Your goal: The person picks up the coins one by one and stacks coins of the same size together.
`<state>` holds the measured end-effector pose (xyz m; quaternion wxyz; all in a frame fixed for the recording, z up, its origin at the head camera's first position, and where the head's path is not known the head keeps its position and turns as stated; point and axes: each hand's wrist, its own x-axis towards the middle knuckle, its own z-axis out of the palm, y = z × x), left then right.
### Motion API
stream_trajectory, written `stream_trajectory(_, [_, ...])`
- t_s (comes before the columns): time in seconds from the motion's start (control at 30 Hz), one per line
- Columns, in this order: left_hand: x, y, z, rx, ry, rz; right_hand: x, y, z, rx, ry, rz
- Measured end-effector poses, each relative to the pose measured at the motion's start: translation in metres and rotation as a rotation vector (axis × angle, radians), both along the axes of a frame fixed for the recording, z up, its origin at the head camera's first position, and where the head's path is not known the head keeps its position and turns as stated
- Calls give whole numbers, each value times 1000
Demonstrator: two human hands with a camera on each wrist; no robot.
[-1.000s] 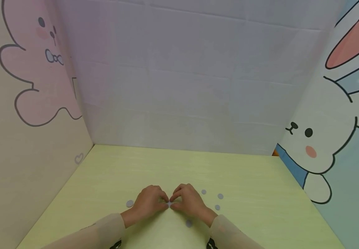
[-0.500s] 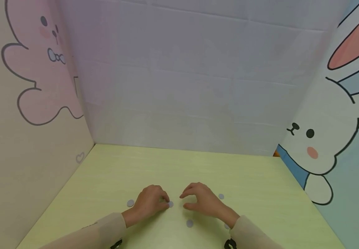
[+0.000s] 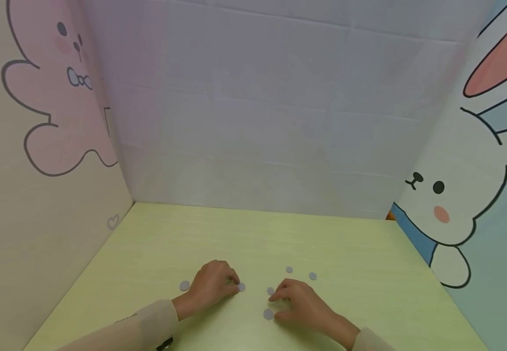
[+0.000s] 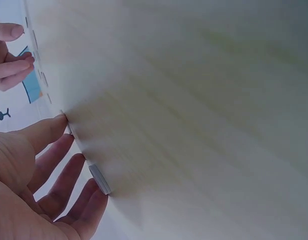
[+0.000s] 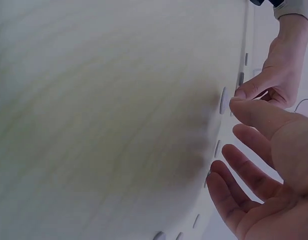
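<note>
Grey coin-like discs of differing sizes lie on the pale yellow tabletop. My left hand (image 3: 213, 282) rests low over it, thumb and forefinger pinching the edge of one grey disc (image 3: 242, 287). In the left wrist view, a short stack of discs (image 4: 99, 179) touches the tabletop beside that hand's outer fingertips. My right hand (image 3: 303, 304) hovers to the right, its fingers loosely bent and apart, holding nothing. Its thumb tip is right at the edge of a larger disc (image 3: 268, 314), and its forefinger lies just below a smaller disc (image 3: 271, 291).
Two small discs, a nearer one (image 3: 289, 269) and another (image 3: 313, 276), lie beyond my right hand. One more disc (image 3: 184, 285) sits left of my left hand. A white back panel (image 3: 257, 122) and side panels with cartoon animals enclose the tabletop (image 3: 192, 234).
My right hand has left the disc it shared with my left hand and moved right and toward me, uncovering a small disc. My left hand stays in place.
</note>
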<state>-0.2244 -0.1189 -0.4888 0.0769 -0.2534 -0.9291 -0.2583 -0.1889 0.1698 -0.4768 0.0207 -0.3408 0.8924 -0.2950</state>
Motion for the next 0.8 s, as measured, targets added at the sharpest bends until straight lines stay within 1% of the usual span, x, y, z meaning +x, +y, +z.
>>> stream_trajectory(0.17, [1, 1, 1, 4, 1, 0, 5, 1, -6, 23, 62, -23])
stream_trajectory(0.4, [-1, 0, 0, -6, 1, 1, 10, -4, -12, 88, 81, -49])
stream_trajectory(0.8, [-2, 0, -2, -9, -5, 6, 12, -10, -15, 72, 173, -41])
